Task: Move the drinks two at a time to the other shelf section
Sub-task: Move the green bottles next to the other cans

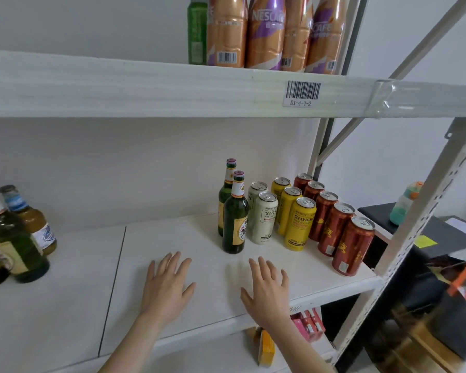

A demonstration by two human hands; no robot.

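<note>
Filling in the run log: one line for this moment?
left hand open | right hand open | green beer bottles upright, untouched

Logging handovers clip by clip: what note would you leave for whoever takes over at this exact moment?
Hands: left hand and right hand are both open and empty, spread over the middle shelf.
Right section: two green bottles, two white cans, three yellow cans and five red cans, all upright.
Left section: a bottle cluster stands at the far edge.
Done: possibly that cluster, but the direction is a guess.
Left: likely the right group, two per trip.
</note>
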